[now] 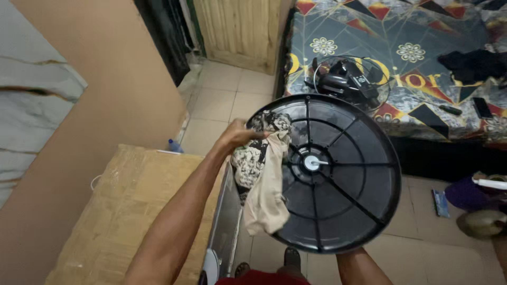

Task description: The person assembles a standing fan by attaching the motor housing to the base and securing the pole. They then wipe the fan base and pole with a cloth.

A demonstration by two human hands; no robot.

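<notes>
Left hand (238, 135) fingers clenched around a patterned beige cloth (262, 179) pressed against the round black plastic fan base (338, 195); right hand's grip hidden beneath that base.

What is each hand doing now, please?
Left hand: closed on a patterned beige cloth.
Right hand: hidden behind the round black plastic fan base; cannot be told.

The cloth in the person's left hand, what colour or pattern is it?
The cloth is beige with a black-and-white mottled print, per the head view.
</notes>
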